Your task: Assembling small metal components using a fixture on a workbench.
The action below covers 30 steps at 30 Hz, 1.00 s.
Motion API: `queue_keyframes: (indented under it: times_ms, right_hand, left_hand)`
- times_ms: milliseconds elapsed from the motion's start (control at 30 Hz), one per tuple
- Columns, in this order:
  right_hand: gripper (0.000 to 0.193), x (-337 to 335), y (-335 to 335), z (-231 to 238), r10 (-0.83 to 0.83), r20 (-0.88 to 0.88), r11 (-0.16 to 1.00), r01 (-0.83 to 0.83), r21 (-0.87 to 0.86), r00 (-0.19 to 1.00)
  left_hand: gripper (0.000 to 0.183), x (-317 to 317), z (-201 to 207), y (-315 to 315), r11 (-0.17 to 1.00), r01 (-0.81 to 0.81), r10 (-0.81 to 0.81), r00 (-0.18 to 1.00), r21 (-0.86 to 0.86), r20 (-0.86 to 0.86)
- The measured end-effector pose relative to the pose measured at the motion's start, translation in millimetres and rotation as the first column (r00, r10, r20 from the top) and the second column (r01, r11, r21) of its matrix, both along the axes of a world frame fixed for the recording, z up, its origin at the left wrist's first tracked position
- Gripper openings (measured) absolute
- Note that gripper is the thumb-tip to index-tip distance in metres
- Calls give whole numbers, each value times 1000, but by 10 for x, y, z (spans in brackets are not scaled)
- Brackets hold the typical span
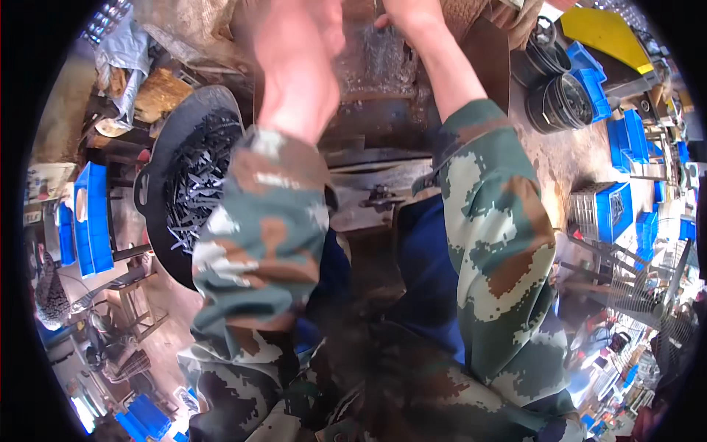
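Note:
My left hand [300, 29] is at the upper edge, smeared by motion, its fingers mostly cut off by the frame. To its right, my right hand [414, 16] reaches over the same grimy metal work surface [379, 66]; a fingertip or thumb points left, and the other fingers lie beyond the edge. What either hand may hold is hidden. Beside my left forearm stands a black basin [157, 214] with a handle hole, containing many thin dark metal pieces [197, 180]. My camouflage sleeve partly covers it.
Black buckets [560, 104] stand on the floor at the far right, near blue plastic bins [589, 77] and a yellow panel [605, 35]. A blue crate [613, 210] sits further right. On the left are a blue tray [92, 219] and a wooden stool [140, 302].

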State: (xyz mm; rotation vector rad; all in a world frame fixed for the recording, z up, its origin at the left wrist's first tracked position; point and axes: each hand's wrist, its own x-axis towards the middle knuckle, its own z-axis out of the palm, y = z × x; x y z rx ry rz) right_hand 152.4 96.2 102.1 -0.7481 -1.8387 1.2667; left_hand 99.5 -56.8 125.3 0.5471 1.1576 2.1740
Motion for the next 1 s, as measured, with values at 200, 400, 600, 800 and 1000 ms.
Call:
queue_keyframes:
  times_ms: [200, 400, 600, 800, 1000]
  right_hand:
    - [16, -53, 85, 24, 4, -47, 996, 1, 92, 999]
    - [18, -98, 85, -44, 2, -20, 998, -1, 61, 1000]
    - [18, -80, 170, -77, 17, -8, 997, -16, 76, 1000]
    - [19, -81, 57, 67, -2, 9, 1000, 1, 20, 1000]
    - [20, -48, 29, -56, -2, 9, 999, 2, -37, 1000]
  left_hand:
    - [29, -174, -69, 336, 986, -130, 134, 990, -103, 37]
    - [32, -254, -502, 272, 981, -54, 86, 982, -187, 167]
    - [32, -350, -561, 229, 977, -23, 50, 991, -213, 122]
    - [33, -530, -570, 157, 971, -24, 62, 986, -238, 152]
    - [29, -517, -607, 142, 960, -35, 82, 984, -278, 159]
